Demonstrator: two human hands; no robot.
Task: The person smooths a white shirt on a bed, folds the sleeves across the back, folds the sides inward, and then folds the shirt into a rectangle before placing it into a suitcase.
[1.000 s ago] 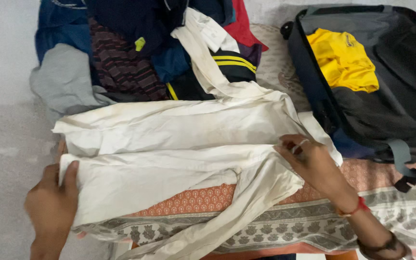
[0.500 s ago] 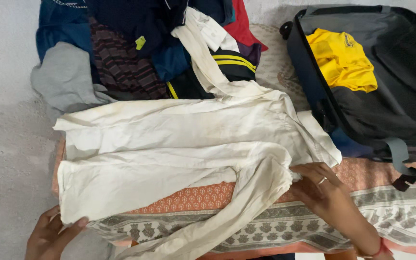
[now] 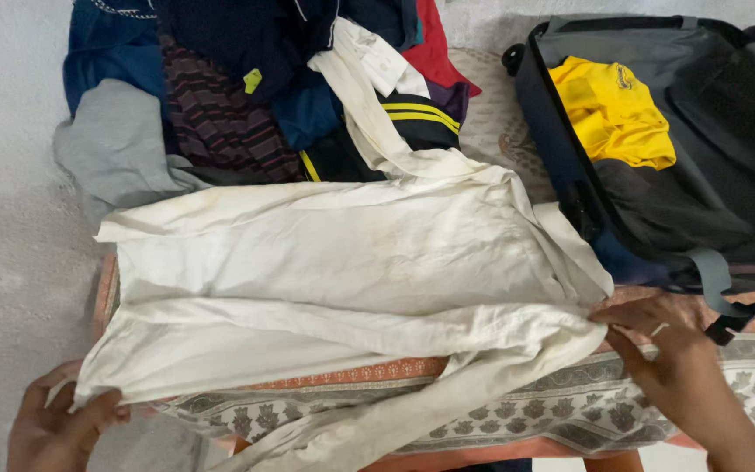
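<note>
**White shirt stretched between both hands**

The white shirt [image 3: 342,262] lies across the patterned bedspread [image 3: 570,406], long axis running left to right. The left hand [image 3: 54,428] pinches its hem at the bedspread's near left corner; the right hand [image 3: 666,350] pinches the collar end at the near edge, just before the open dark suitcase [image 3: 709,210].
</note>
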